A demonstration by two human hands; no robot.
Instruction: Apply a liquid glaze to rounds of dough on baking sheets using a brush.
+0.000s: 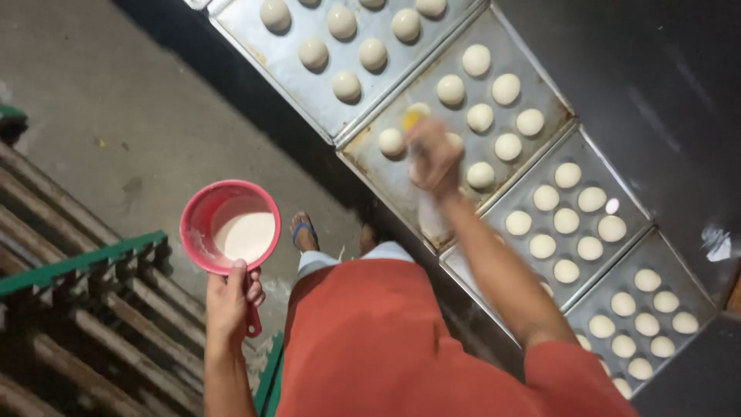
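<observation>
Two bare hands work at different depths under the head camera. Nearest the body, the left hand [229, 303] is drawn in close to the hip, its fingers wrapped around the handle of a red scoop-like cup [230, 225] held roughly level over the concrete floor [116, 131]; the cup holds a pale, milky liquid, and its handle runs back toward the person. Beside it hangs an orange garment, and past its edge a foot in a blue sandal [303, 230] stands on the floor. A green-edged slatted rack [77, 266] sits to the left. Farther out, the right arm stretches forward and up-left across the trays, nearly straight at the elbow, so the right hand [433, 158] is by far the nearer one to the dough. That hand is blurred with motion; its fingers seem closed around something with a yellowish tip [414, 117], probably a brush, though the blur keeps this uncertain. It hovers over the second metal tray [370, 166], among pale round dough balls [480, 117] set apart in rows. The trays lie edge to edge in a line running diagonally from lower right to upper left, along a dark surface; the row's long axis crosses the reach of the arm at an angle. Beyond the hand, another tray [255, 38] carries more dough balls toward the top edge.
</observation>
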